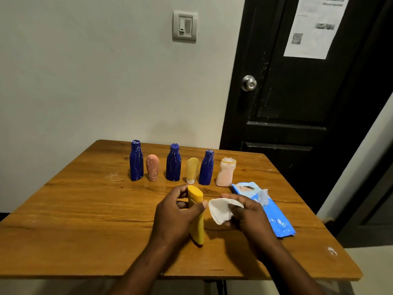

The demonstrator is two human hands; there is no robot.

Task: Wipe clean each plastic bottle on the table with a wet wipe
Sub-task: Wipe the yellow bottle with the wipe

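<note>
Left hand (pixel 174 211): we grip the yellow bottle (pixel 196 218), fingers curled round it.
Right hand (pixel 246 211): we pinch the white wipe (pixel 221 210) just beside that bottle.

- wooden table (pixel 85 209) beneath the right hand (pixel 248 211)
- pale wall (pixel 85 81) with a light switch (pixel 184 26) far beyond it
- black door (pixel 297 107), round knob (pixel 249 83), paper notice (pixel 314 26) beyond, to its right
</note>
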